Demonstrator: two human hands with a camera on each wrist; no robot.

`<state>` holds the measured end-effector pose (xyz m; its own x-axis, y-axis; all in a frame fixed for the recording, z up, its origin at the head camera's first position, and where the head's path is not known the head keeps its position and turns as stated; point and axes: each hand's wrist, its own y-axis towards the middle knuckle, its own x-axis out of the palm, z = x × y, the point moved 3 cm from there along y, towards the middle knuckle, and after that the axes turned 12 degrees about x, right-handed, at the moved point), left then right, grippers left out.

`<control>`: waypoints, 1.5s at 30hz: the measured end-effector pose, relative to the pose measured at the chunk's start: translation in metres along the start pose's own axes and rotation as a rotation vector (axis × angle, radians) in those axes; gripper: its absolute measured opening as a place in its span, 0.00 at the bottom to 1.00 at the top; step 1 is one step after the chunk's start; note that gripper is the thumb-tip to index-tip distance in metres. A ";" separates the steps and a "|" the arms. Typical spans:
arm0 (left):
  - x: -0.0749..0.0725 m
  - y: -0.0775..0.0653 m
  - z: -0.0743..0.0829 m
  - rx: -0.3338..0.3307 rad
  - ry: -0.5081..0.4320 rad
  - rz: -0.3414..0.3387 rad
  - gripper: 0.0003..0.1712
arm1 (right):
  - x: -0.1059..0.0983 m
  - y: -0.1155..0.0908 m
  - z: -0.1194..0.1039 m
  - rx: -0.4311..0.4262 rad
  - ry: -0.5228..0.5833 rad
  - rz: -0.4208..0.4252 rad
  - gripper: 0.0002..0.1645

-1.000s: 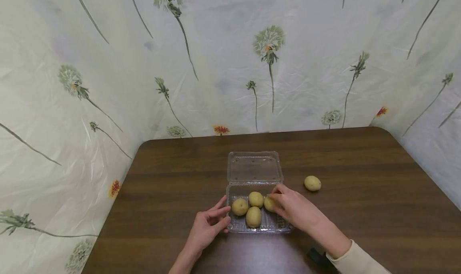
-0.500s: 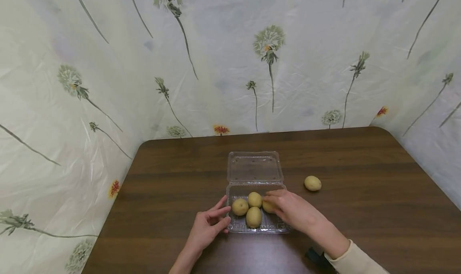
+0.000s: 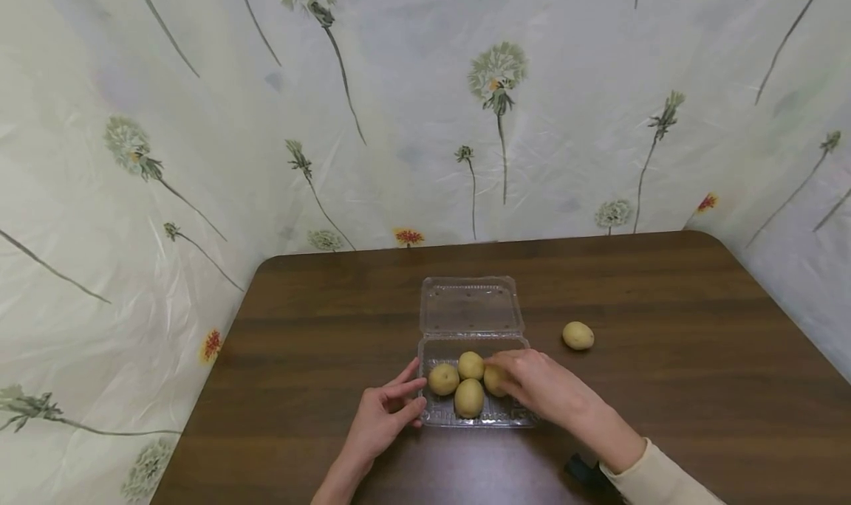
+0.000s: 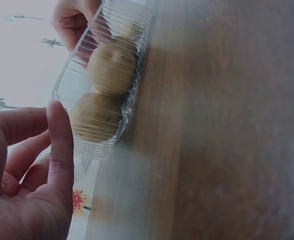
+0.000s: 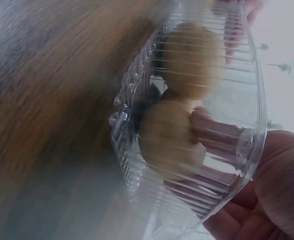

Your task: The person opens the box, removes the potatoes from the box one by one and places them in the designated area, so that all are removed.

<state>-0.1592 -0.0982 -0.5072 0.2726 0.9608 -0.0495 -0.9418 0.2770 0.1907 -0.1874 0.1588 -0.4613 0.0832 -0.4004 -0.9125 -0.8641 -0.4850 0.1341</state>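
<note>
A clear plastic clamshell box (image 3: 479,421) sits on the table with its lid (image 3: 470,306) laid back. Inside are several potatoes, including a left one (image 3: 443,379), a rear one (image 3: 470,365) and a front one (image 3: 469,399). My right hand (image 3: 548,387) reaches over the box's right wall and grips the rightmost potato (image 3: 494,379), its fingers partly covering it. In the right wrist view, the thumb and fingers are around this potato (image 5: 167,140) behind the ribbed wall. Extended fingers of my left hand (image 3: 385,416) touch the box's left side; its thumb is at the rim in the left wrist view.
Another potato (image 3: 578,336) lies on the brown wooden table (image 3: 319,328), right of the box. A dark object (image 3: 585,469) is partly hidden under the right wrist. Flower-patterned sheeting (image 3: 399,121) hangs behind the table and along both sides.
My right hand has moved slightly left with the rightmost potato, bringing it closer to the others in the box. The left hand stays at the box's left side.
</note>
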 end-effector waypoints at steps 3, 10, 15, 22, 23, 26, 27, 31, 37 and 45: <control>0.000 0.001 0.000 0.005 0.008 -0.001 0.19 | 0.000 0.000 0.000 0.017 0.010 -0.011 0.19; 0.001 0.002 0.001 0.002 0.015 -0.005 0.19 | 0.000 -0.001 -0.002 -0.033 0.009 -0.052 0.20; 0.001 0.002 0.002 0.004 0.017 -0.002 0.19 | -0.001 -0.001 -0.003 -0.065 0.017 -0.072 0.21; 0.001 0.001 0.002 -0.003 0.017 0.000 0.19 | 0.003 -0.003 -0.004 -0.073 0.022 -0.044 0.22; 0.001 0.001 0.002 -0.004 0.016 0.001 0.19 | 0.003 -0.003 -0.005 -0.078 0.024 -0.042 0.22; 0.001 0.001 0.002 -0.005 0.013 0.001 0.19 | 0.003 -0.003 -0.005 -0.088 0.031 -0.045 0.22; 0.001 0.001 0.002 -0.004 0.012 0.001 0.19 | 0.003 -0.003 -0.005 -0.086 0.029 -0.047 0.23; 0.001 0.001 0.002 0.004 0.012 0.003 0.19 | 0.003 -0.003 -0.004 -0.081 0.025 -0.053 0.23; 0.001 0.000 0.002 0.004 -0.007 0.006 0.20 | 0.000 -0.005 -0.002 -0.084 0.050 -0.049 0.23; 0.002 -0.001 0.005 0.011 -0.040 0.014 0.20 | -0.003 -0.008 0.006 -0.072 0.168 -0.018 0.22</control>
<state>-0.1568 -0.0966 -0.5028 0.2677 0.9635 -0.0076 -0.9433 0.2637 0.2019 -0.1836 0.1688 -0.4617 0.1849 -0.5128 -0.8384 -0.8245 -0.5451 0.1516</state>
